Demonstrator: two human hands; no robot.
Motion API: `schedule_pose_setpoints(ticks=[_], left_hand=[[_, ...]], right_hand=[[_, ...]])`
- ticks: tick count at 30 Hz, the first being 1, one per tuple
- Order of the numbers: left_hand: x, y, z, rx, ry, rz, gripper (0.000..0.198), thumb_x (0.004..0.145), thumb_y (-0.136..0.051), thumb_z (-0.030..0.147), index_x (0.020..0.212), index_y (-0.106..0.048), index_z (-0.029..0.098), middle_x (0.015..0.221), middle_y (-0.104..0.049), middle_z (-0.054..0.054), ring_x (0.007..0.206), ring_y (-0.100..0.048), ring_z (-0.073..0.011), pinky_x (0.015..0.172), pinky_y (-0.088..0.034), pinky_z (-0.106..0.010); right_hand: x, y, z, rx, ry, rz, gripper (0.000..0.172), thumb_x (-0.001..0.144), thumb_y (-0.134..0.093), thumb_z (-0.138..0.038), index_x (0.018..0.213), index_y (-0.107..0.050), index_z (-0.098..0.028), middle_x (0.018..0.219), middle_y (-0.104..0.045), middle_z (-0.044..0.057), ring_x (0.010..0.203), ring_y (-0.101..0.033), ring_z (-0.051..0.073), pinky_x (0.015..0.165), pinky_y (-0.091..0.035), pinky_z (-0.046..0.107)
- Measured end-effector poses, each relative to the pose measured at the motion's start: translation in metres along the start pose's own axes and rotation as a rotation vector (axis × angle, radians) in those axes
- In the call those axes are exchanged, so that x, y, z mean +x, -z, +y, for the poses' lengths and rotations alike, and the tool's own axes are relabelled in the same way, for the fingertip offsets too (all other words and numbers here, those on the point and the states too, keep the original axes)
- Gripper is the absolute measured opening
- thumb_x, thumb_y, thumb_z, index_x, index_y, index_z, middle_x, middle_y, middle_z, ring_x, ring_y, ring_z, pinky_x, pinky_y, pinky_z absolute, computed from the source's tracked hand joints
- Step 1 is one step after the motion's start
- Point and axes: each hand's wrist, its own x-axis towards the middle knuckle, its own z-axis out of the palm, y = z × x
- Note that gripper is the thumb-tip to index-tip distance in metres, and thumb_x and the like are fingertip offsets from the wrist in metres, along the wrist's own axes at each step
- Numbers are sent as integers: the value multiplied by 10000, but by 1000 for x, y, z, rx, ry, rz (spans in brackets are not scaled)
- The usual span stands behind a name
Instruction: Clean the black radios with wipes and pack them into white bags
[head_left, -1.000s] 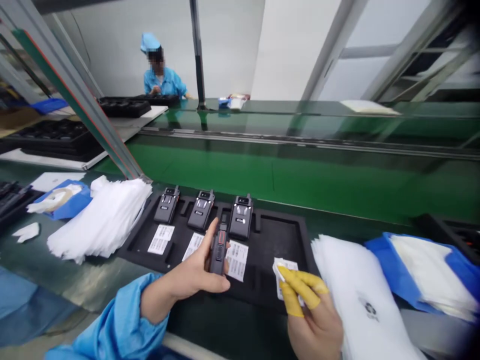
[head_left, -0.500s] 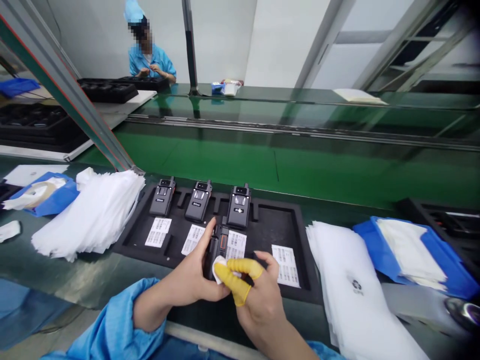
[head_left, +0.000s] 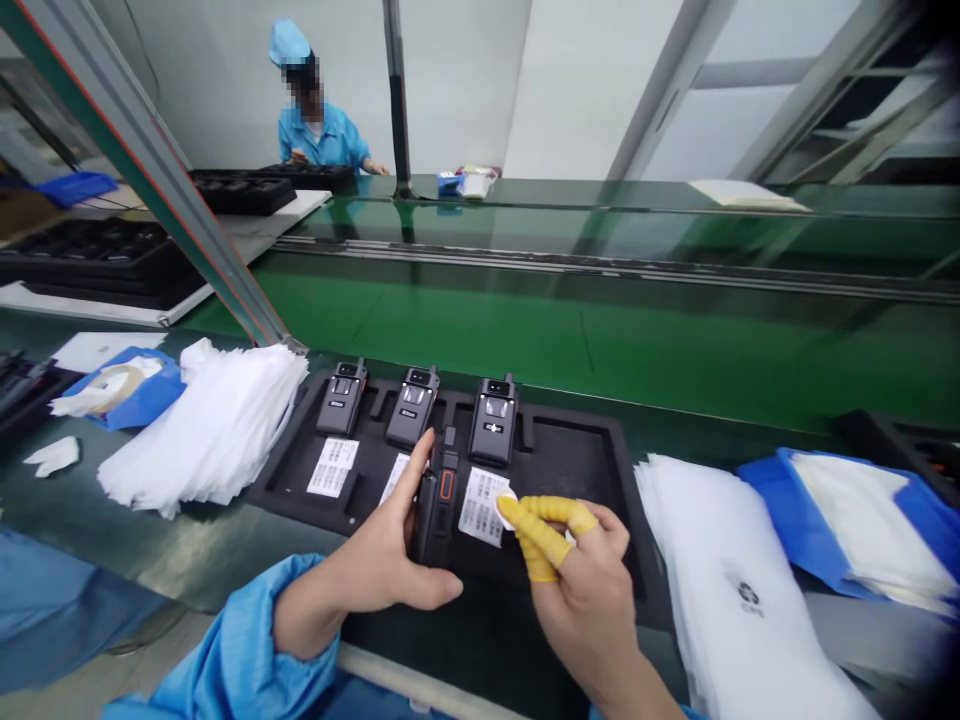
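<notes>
My left hand (head_left: 379,560) grips a black handheld radio (head_left: 433,510) on edge, its side with an orange-ringed button facing me. The thumb lies along the near end and a finger reaches up its left side. My right hand (head_left: 581,570), with yellow finger cots, pinches a small white wipe (head_left: 508,506) to the right of the radio, apart from it. Beyond both hands lies a black foam tray (head_left: 577,450). Three similar radios lie in its back row, one of them (head_left: 493,425) nearest my hands. White barcode label sheets (head_left: 480,505) lie in front of them, partly hidden by my hands.
Left of the tray is a stack of white bags (head_left: 202,430), with a blue bin (head_left: 142,385) holding a tape roll. White printed bags (head_left: 735,580) and a blue bin of white cloths (head_left: 840,520) stand right. Across the green belt (head_left: 480,320), a person in blue (head_left: 319,135) sits.
My right hand has drawn the white wipe away from the radio, to the right. My left hand keeps its hold on the radio. The view has shifted slightly left.
</notes>
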Motion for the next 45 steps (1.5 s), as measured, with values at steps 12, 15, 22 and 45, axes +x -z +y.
schedule_pose_setpoints(ticks=[12,15,22,45], left_hand=[[3,0,-2,17,-25,14,1233,634,-777,216,1454,142,281,1014,-586,-62,955,-591,-235,828,-470,-363],[4,0,-2,30,-28,7,1235,638,-782,219,1453,145,274,970,-593,-40,963,-587,-225,860,-455,-363],[6,1,0,0,-69,14,1246,614,-788,175,1453,124,308,1197,-536,-88,887,-600,-177,832,-461,-326],[23,-2,13,-785,73,308,386,886,-518,433,1128,-538,133,937,-603,-106,699,-602,-165,638,-548,-336]], right_hand=[[11,-5,-4,-41,62,26,406,822,-448,-31,1091,-632,-274,939,-611,23,784,-553,131,885,-297,395],[14,-6,-5,1,82,23,417,818,-439,-20,1101,-624,-264,957,-612,32,806,-555,133,891,-307,391],[11,-18,-30,193,141,-25,454,835,-405,-32,1114,-618,-320,870,-641,-24,756,-581,107,913,-293,418],[-11,-4,26,104,-100,198,270,850,-533,-166,1074,-652,-257,929,-597,47,803,-582,157,683,-507,315]])
